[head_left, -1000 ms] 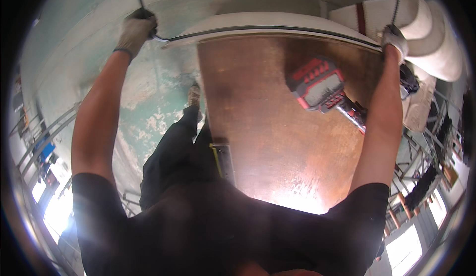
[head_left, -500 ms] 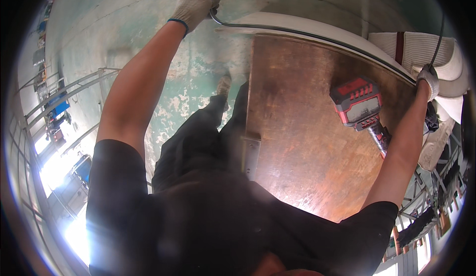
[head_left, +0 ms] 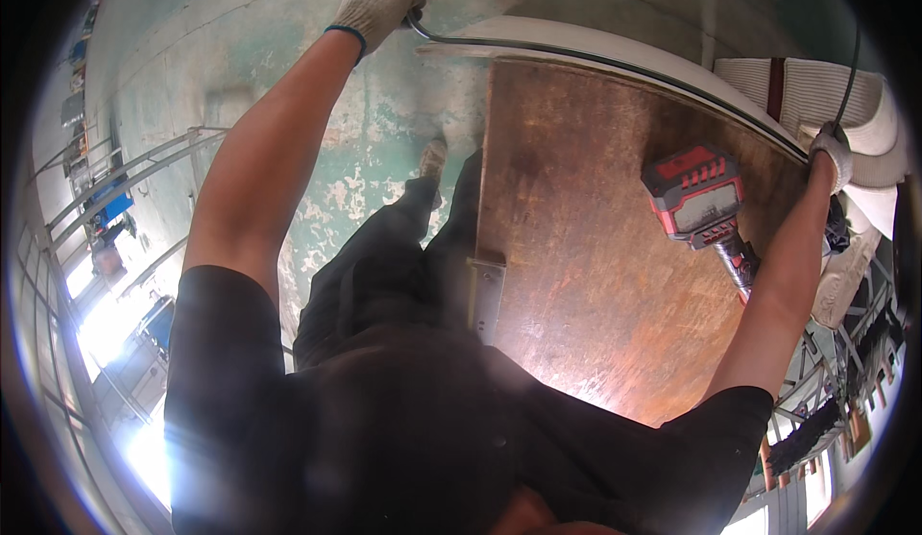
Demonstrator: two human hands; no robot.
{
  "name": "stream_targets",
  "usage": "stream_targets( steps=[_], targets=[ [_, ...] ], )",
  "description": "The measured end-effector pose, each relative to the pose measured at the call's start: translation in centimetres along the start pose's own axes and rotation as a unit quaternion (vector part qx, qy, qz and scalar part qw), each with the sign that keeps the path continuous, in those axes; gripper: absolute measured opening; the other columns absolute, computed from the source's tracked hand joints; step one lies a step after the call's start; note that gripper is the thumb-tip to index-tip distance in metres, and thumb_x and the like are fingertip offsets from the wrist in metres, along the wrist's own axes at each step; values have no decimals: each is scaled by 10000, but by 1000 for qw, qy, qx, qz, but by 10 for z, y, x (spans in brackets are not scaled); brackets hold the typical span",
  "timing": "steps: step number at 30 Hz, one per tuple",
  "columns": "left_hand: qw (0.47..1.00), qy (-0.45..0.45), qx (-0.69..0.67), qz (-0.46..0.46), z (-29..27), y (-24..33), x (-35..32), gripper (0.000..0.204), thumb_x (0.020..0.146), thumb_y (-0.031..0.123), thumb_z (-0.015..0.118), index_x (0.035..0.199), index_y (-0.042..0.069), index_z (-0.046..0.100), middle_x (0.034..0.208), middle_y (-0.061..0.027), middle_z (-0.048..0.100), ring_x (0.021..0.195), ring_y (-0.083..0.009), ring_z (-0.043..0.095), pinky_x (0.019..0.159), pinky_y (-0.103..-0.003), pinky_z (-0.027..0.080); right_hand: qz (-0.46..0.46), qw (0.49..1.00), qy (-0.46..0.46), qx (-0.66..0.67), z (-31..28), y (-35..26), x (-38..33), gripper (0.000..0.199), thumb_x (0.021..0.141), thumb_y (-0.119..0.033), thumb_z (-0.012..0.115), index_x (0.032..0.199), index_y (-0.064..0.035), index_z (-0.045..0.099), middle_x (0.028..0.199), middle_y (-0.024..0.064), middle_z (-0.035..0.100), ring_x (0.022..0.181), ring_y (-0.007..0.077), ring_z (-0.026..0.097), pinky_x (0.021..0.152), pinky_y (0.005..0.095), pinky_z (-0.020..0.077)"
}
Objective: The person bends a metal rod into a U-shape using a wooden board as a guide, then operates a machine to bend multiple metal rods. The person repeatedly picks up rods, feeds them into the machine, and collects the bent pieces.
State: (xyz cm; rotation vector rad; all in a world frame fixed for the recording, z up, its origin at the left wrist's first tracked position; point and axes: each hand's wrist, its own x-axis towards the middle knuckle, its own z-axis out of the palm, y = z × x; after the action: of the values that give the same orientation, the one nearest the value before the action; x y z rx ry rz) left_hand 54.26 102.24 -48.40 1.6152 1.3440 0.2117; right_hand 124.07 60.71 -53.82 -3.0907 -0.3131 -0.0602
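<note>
Both my gloved hands grip one long, thin, dark metal rod (head_left: 538,47), bent upward at each end. It spans the far edge of a worn brown board (head_left: 576,208). My left hand (head_left: 377,5) is closed round the rod's upturned left end, past the board's far left corner. At the right end, my right hand (head_left: 832,154) is closed round the rod near its other bend, with the fingers partly hidden. A red and black cordless power tool (head_left: 696,194) lies on the board, close to my right forearm, which covers part of it.
Pale ribbed padding (head_left: 812,98) with a dark red strap sits at the far right. A metal plate (head_left: 487,295) lies at the board's left edge. Metal railings (head_left: 134,175) stand to the left. A rack (head_left: 845,410) with several handled things is at the lower right.
Both hands and the rod have shifted very slightly, a little farther away from me on the left. My grip is the same, and the power tool has stayed in place on the board.
</note>
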Motion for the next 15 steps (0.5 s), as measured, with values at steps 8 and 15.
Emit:
stream_targets(
  steps=[8, 15],
  targets=[
    [1000, -16, -2, -4, -7, 14, -14, 211, 1023, 161, 708, 1145, -10, 723, 974, -89, 752, 865, -189, 741, 801, -362, 627, 5, 1000, 7, 13, 0, -1, -3, 497, 993, -583, 636, 1398, -313, 738, 1404, 0, 736, 1332, 305, 671, 1118, 395, 511],
    [998, -28, -41, 31, -13, 11, -21, 149, 986, 68, 698, 1112, -6, 728, 979, -73, 750, 895, -179, 729, 833, -355, 615, 54, 961, -4, 271, 27, 47, 25, 433, 1007, -432, 716, 1315, -136, 787, 1135, 58, 820, 1022, 197, 749, 945, 334, 552]
  ],
)
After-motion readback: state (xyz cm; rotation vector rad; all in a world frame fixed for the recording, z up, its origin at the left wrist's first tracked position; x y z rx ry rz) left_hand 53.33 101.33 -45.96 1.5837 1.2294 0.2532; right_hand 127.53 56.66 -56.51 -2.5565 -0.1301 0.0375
